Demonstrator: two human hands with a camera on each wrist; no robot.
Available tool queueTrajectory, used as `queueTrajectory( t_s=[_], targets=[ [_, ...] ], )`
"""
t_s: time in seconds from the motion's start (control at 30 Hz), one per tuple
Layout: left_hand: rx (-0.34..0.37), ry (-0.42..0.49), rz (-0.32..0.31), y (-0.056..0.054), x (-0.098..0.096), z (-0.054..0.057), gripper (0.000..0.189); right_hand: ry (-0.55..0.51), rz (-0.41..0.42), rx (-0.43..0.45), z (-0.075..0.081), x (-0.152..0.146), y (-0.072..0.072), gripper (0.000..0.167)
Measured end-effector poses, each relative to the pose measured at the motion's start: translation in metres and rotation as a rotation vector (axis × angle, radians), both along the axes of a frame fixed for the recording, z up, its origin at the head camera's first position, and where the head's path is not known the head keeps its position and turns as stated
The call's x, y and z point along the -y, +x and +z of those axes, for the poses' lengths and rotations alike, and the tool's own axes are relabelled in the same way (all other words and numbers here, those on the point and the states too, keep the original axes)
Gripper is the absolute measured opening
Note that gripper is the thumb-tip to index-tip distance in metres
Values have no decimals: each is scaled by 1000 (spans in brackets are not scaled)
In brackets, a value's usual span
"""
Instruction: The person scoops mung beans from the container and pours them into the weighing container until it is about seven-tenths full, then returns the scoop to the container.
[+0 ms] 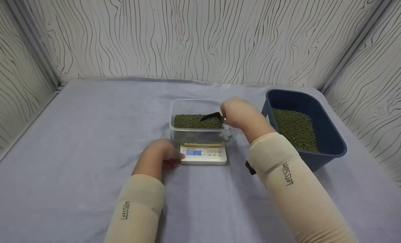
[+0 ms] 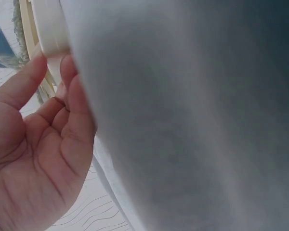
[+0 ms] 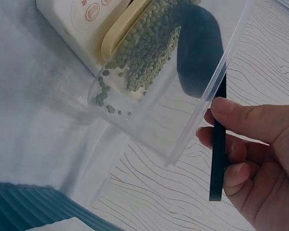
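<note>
A white digital kitchen scale (image 1: 203,161) with a lit blue display stands mid-table. On it sits a clear plastic container (image 1: 200,135) partly filled with small green beans (image 1: 188,120). My left hand (image 1: 159,152) is at the scale's left front corner, thumb and fingers pinching its edge in the left wrist view. With my right hand (image 1: 240,113) I grip a black scoop (image 3: 216,173) by its handle, over the container's right rim. The scoop's blade (image 1: 210,116) is inside the container, just above the beans.
A dark blue bin (image 1: 330,135) holding more green beans (image 1: 295,130) stands to the right, close by my right forearm. A pale cloth (image 1: 75,152) covers the table. Patterned wall panels (image 1: 186,40) rise behind and at both sides.
</note>
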State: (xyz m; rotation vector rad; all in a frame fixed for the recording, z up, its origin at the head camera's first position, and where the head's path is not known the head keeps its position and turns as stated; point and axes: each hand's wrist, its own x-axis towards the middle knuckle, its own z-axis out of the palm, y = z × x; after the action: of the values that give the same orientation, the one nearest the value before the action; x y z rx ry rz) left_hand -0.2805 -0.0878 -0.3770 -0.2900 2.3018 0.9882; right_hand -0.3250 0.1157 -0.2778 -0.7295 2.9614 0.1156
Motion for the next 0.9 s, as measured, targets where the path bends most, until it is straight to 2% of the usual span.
queueTrajectory(
  t_s=[0.2, 0.4, 0.53, 0.73, 0.9],
  targets=[
    [1, -3, 4, 0, 1, 0, 24, 71, -48, -27, 8, 0, 0, 15],
    [-16, 11, 19, 1, 1, 0, 22, 125, -67, -64, 13, -1, 0, 14],
    [-30, 22, 34, 2, 0, 0, 20, 120, -77, -92, 15, -4, 1, 14],
    [-17, 26, 20, 1, 0, -1, 20, 80, -94, -146, 17, -10, 3, 17],
    [-13, 17, 14, 1, 0, -1, 21, 85, -119, -145, 20, -17, 2, 15]
  ],
)
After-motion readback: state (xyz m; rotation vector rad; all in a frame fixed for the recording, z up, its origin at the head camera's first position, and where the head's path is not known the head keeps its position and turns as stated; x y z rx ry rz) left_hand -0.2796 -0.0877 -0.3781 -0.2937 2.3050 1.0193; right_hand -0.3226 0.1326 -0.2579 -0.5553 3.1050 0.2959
